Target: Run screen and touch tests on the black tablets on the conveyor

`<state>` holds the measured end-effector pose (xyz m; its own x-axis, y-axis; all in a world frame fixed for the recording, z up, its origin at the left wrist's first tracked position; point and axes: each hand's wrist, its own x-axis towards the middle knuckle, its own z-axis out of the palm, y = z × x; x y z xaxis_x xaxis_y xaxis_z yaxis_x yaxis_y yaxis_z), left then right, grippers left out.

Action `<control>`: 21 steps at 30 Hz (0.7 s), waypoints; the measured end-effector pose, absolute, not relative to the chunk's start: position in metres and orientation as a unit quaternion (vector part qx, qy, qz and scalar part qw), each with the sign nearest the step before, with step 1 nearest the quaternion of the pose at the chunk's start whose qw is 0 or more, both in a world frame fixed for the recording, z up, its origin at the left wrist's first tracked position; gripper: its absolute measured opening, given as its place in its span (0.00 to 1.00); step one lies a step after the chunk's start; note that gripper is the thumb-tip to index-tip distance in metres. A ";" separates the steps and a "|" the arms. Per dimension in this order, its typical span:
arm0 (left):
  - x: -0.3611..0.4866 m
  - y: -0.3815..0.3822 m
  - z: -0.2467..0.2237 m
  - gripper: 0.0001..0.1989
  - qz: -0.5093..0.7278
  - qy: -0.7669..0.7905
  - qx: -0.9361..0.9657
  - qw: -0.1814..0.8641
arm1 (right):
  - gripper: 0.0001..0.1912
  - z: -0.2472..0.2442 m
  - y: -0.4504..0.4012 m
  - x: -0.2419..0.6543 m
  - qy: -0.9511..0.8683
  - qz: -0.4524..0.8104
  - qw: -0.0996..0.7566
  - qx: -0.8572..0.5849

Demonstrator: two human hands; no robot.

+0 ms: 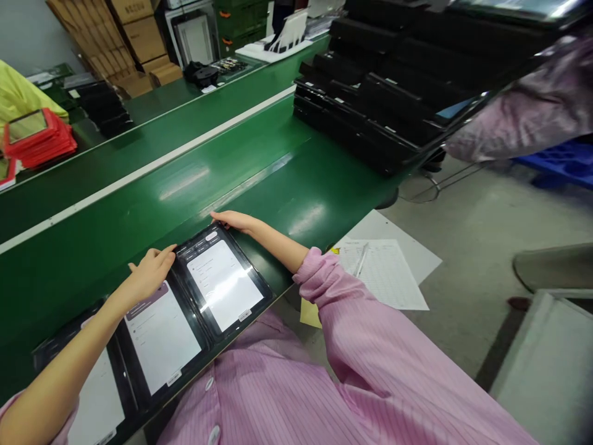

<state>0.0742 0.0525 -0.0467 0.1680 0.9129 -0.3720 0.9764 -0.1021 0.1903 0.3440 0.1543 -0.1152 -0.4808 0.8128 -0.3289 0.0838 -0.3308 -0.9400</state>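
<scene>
Three black tablets with lit screens lie side by side along the near edge of the green bench. My right hand point(235, 221) is at the upper corner of the right tablet point(225, 281), its fingers bent round the edge. My left hand point(151, 274) lies over the top of the middle tablet point(162, 337), fingers stretched out, with the fingertips at the right tablet's upper left corner. Beneath my left forearm, the left tablet point(99, 395) is partly covered. White pages with small text show on the screens; the print is too small to read.
Large stacks of black tablets point(361, 105) stand on the bench point(278, 204) at the right. Red-cased devices point(39, 139) are piled at the far left. A printed sheet point(393, 278) with a pen point(361, 259) lies right of the bench. Cardboard boxes point(139, 37) stand behind.
</scene>
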 end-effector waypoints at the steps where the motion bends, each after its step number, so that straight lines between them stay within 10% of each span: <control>1: 0.075 0.050 -0.049 0.41 -0.091 0.646 0.734 0.189 | 0.30 -0.113 0.153 0.344 -0.504 0.703 0.265 -0.426; 7: 0.061 0.055 -0.060 0.43 -0.105 0.633 0.749 0.168 | 0.37 -0.105 0.153 0.344 -0.494 0.742 0.276 -0.360; 14: 0.016 0.079 -0.061 0.41 -0.057 0.537 0.782 0.310 | 0.14 -0.114 0.141 0.338 -0.581 0.575 0.295 -0.494; 21: 0.000 0.054 -0.048 0.40 0.009 0.544 0.769 0.335 | 0.17 -0.114 0.131 0.345 -0.559 0.570 0.344 -0.495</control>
<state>0.0005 0.0537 -0.0481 0.4079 0.8431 -0.3503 0.8305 -0.1833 0.5259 0.3454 0.1308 -0.1144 -0.2738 0.9448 -0.1797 0.1621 -0.1388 -0.9770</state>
